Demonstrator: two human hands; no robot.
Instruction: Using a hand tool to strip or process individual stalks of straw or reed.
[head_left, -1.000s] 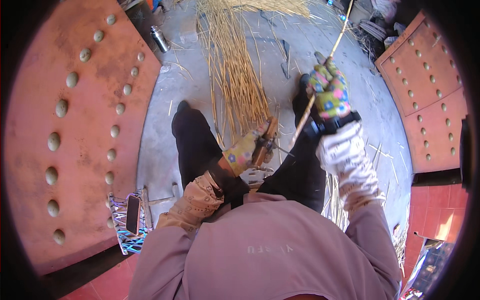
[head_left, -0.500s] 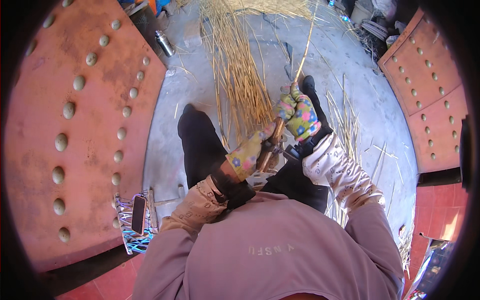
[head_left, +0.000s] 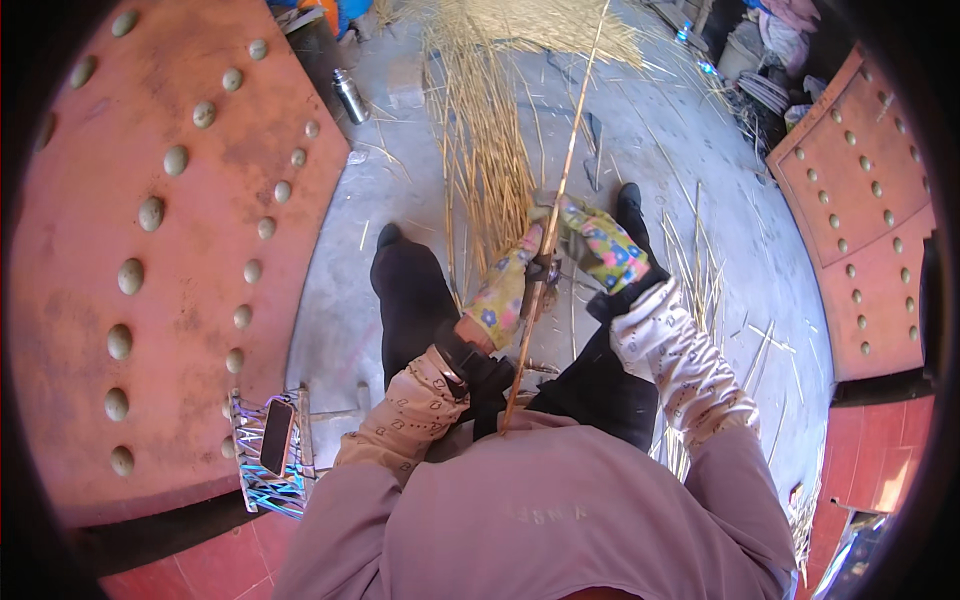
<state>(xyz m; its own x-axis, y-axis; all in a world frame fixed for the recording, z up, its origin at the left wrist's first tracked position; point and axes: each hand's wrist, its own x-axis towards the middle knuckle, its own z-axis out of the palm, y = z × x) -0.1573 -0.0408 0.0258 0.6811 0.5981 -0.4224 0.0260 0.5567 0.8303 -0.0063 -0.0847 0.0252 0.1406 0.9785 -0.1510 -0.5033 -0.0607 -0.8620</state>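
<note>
I see the left hand [head_left: 505,290], in a flowered glove, curled around a small wooden tool [head_left: 541,271] with a dark metal part. The right hand [head_left: 597,240], in a matching glove, is just beside it with its fingers bent at a long stalk [head_left: 574,130]; blur there means I cannot tell whether they pinch it or only touch it. The stalk slants across the tool between the hands, its upper part reaching away over the floor [head_left: 340,290] and its lower end coming down to the lap, by the hem of a dusty-pink top [head_left: 540,490].

Black straps circle both wrists, below pale patterned sleeves [head_left: 680,345]. The legs in dark trousers [head_left: 412,300] are set apart. Ahead of the hands I have a thick bundle of stalks [head_left: 488,150] lying on the floor, and looser stalks [head_left: 700,260] lie beyond the right arm.

Farther out, a phone [head_left: 277,437] rests on a stool [head_left: 270,495] with a woven seat at left. A metal flask [head_left: 350,96] is near the studded orange door [head_left: 200,250]; another studded door [head_left: 850,230] is at right.
</note>
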